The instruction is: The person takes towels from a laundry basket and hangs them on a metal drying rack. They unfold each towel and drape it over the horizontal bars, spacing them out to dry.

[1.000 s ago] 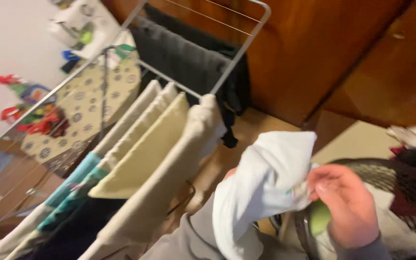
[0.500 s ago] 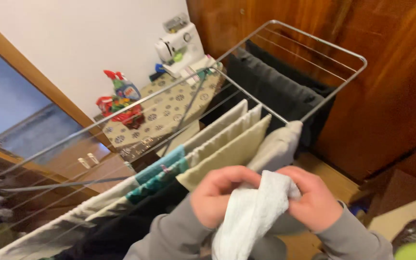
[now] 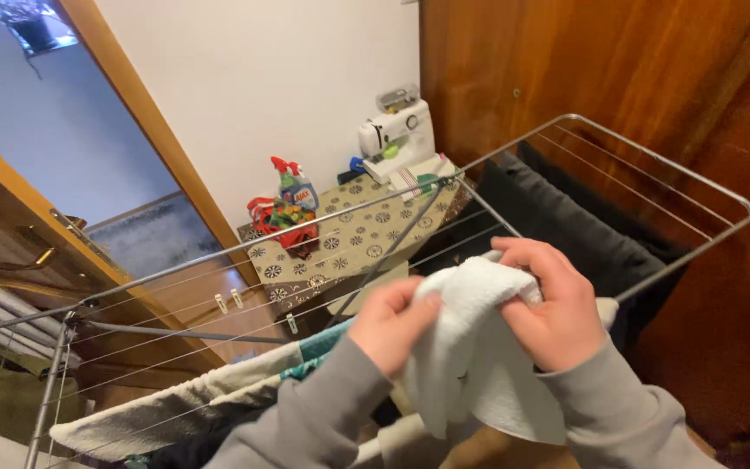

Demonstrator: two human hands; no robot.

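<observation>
Both my hands hold a white cloth (image 3: pixel 470 356) bunched up in front of me, above a metal drying rack (image 3: pixel 618 143). My left hand (image 3: pixel 392 326) grips the cloth's left side and my right hand (image 3: pixel 553 304) pinches its top right. The rest of the cloth hangs down between my grey sleeves. Beige and teal laundry (image 3: pixel 219 395) hangs over the rack's wires below my left arm. Dark clothes (image 3: pixel 583 234) hang on the rack's raised far wing.
A patterned ironing board (image 3: pixel 349 239) stands behind the rack, with a spray bottle (image 3: pixel 297 187), a red mesh bag (image 3: pixel 275 217) and a white sewing machine (image 3: pixel 397 130) behind it. Wooden doors (image 3: pixel 635 61) fill the right side. Clothes pegs (image 3: pixel 227 301) hang on the wires.
The view has lifted and swung left from a basket at lower right to the rack's top. My left hand has joined my right on the cloth, and both have bunched it tighter.
</observation>
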